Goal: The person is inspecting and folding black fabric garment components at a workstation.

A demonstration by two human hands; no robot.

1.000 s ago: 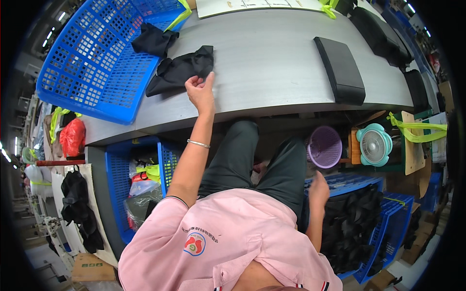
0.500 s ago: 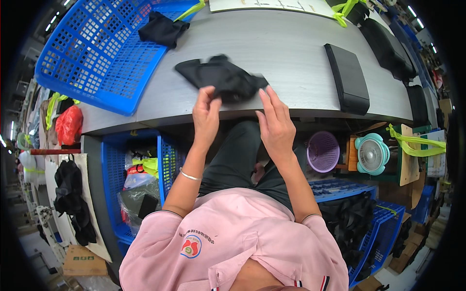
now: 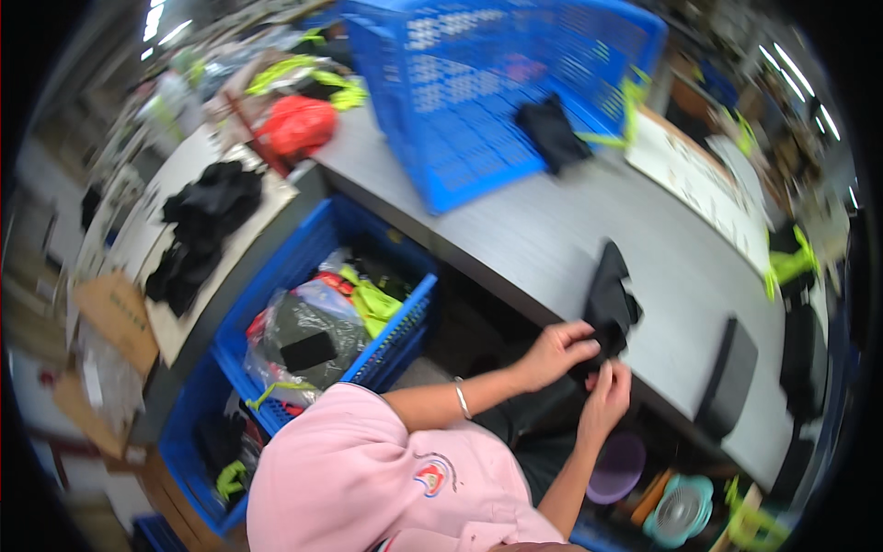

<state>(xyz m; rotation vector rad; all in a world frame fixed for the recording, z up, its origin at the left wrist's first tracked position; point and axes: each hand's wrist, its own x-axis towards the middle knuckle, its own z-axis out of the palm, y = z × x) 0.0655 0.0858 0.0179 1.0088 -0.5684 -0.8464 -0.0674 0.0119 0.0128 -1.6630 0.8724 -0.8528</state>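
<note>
A black fabric piece (image 3: 611,296) lies over the front edge of the grey table, its far end pointed and its near end between my hands. My left hand (image 3: 556,353) pinches the cloth near that end with thumb and fingers. Close beside it, my right hand (image 3: 607,396) has its fingertips pressed together on the lower edge of the cloth. Blur hides the exact fold at the fingertips. Another black fabric piece (image 3: 554,132) rests at the opening of the blue basket (image 3: 441,189) farther back on the table.
A long black block (image 3: 728,379) lies on the grey table (image 3: 543,248) to the right. Below left, a blue crate (image 3: 241,363) holds plastic-wrapped goods. A red bag (image 3: 299,125) sits beyond the table's left end. A purple basket (image 3: 618,467) and a turquoise fan (image 3: 681,511) stand beneath the table.
The whole view has swung to the left. My hands have come closer together at the near end of the black fabric, which now points away from me.
</note>
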